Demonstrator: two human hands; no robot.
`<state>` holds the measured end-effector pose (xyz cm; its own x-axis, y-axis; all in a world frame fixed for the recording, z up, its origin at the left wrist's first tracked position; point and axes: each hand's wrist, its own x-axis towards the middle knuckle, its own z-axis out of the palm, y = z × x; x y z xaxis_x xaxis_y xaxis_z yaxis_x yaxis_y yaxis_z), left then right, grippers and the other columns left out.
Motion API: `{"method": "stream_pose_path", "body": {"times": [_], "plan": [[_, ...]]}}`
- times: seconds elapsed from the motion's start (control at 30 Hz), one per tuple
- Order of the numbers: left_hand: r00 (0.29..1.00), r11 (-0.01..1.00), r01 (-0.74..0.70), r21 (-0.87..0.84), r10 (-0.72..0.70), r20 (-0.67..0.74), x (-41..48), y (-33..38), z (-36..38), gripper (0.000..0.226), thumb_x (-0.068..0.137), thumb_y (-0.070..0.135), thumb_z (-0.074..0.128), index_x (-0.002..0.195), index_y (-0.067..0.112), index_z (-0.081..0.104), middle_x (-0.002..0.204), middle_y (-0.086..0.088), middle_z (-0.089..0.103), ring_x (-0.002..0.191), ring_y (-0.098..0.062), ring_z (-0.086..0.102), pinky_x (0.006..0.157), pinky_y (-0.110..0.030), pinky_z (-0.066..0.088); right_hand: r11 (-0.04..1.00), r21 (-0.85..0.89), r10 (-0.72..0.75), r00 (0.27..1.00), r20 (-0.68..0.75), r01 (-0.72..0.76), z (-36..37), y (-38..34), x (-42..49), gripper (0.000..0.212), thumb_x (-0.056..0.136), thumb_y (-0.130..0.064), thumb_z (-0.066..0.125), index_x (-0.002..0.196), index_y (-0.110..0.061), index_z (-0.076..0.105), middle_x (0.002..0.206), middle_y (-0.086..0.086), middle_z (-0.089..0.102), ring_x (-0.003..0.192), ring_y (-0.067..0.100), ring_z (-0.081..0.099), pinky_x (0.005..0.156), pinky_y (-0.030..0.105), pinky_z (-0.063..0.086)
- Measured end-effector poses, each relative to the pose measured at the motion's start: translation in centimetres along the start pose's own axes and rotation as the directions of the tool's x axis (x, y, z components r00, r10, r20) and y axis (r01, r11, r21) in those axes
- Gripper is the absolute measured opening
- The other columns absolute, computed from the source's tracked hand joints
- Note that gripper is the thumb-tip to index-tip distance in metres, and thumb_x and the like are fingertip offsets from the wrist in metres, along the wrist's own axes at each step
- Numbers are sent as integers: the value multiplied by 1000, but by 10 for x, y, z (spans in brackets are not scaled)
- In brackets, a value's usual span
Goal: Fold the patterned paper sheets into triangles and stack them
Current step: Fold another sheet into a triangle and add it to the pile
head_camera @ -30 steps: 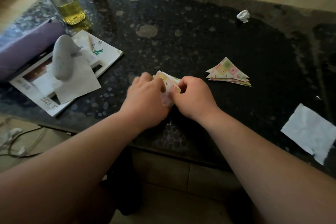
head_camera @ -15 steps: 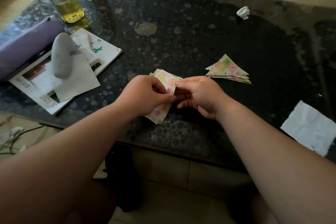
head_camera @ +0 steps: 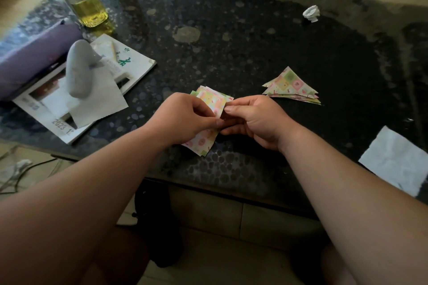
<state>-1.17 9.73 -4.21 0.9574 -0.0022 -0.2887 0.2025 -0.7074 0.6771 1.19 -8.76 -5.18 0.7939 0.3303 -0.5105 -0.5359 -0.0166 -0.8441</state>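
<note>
across the whole view spreads a dark speckled stone table (head_camera: 254, 41). at its far left lies a purple case (head_camera: 30, 60), and just beside it a printed booklet (head_camera: 139, 65). a white napkin (head_camera: 393, 159) lies at the near right edge. a glass bottle (head_camera: 90, 7) holding yellow liquid stands far left, and a grey stone (head_camera: 77, 69) rests on the booklet. both hands meet over the table's near middle. the left hand (head_camera: 183, 120) pinches a small stack of patterned paper sheets (head_camera: 214, 99) between thumb and fingers. the right hand (head_camera: 257, 120) seems to pinch the top sheet's right edge, thumb over curled fingers. right of the hands, apart from them, a pile of folded triangles (head_camera: 290, 85) lies flat on the table. a crumpled white wad (head_camera: 312, 12) sits far right.
</note>
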Motion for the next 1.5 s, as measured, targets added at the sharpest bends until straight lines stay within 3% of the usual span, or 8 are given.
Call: {"method": "stream_pose_path", "body": {"times": [0.37,0.7,0.8,0.9,1.0,1.23,1.37,1.5], "plan": [[1000,1000,-3,-3,3,26,-2,0,-3,8,91,34,74,90,29,80,79,10,75,79,-6,70,76,-32,60,994,-102,-52,997,-61,45,4,1,-3,11,100,-5,63,105,0,71,96,20,77,89,32,77,75,36,65],[987,980,-94,176,115,-116,-7,29,-7,25,98,31,64,73,31,61,72,11,61,68,-5,56,55,-19,36,994,-84,-76,993,-85,69,8,-5,-13,16,98,-13,68,103,1,72,96,21,77,82,28,76,72,33,65],[988,987,-108,-121,94,-122,-11,48,-12,19,98,28,66,80,24,71,76,5,72,71,-12,67,67,-28,55,996,31,-80,991,-111,84,2,-16,-23,21,98,-20,68,108,-1,71,98,18,77,87,29,77,78,39,65],[997,699,35,-714,26,75,-16,64,-8,18,100,15,62,85,8,71,81,-7,75,76,-21,71,76,-36,61,996,76,-37,994,-100,44,-14,-24,-37,28,98,-31,66,118,-12,70,105,9,78,101,27,76,87,46,63],[979,540,182,-821,-19,205,-13,71,7,17,101,12,59,88,4,68,90,-13,75,83,-24,73,79,-41,63,976,205,83,994,-67,-68,-31,-27,-56,22,98,-27,66,117,-17,67,111,9,78,104,26,75,92,49,60],[925,764,376,-525,-282,253,-2,73,61,12,95,18,72,97,8,65,101,-18,75,80,-23,73,70,-37,60,930,-330,-13,881,-473,-163,-71,-15,-79,7,97,-23,71,94,-17,73,92,1,77,75,14,75,54,25,55],[993,993,116,25,-116,-7,-16,90,80,35,85,41,80,97,24,52,89,5,65,75,-11,64,64,-31,52,866,-451,-45,864,-501,-217,-87,-3,-88,12,95,-28,74,88,-18,72,86,1,74,58,13,73,57,30,62],[946,902,121,-414,21,322,-27,108,100,50,79,51,80,94,7,65,74,-2,68,66,-15,64,63,-32,51,957,-251,32,918,-396,-142,-94,3,-96,19,97,-27,70,89,-10,70,85,9,76,70,20,76,53,30,58]]}}
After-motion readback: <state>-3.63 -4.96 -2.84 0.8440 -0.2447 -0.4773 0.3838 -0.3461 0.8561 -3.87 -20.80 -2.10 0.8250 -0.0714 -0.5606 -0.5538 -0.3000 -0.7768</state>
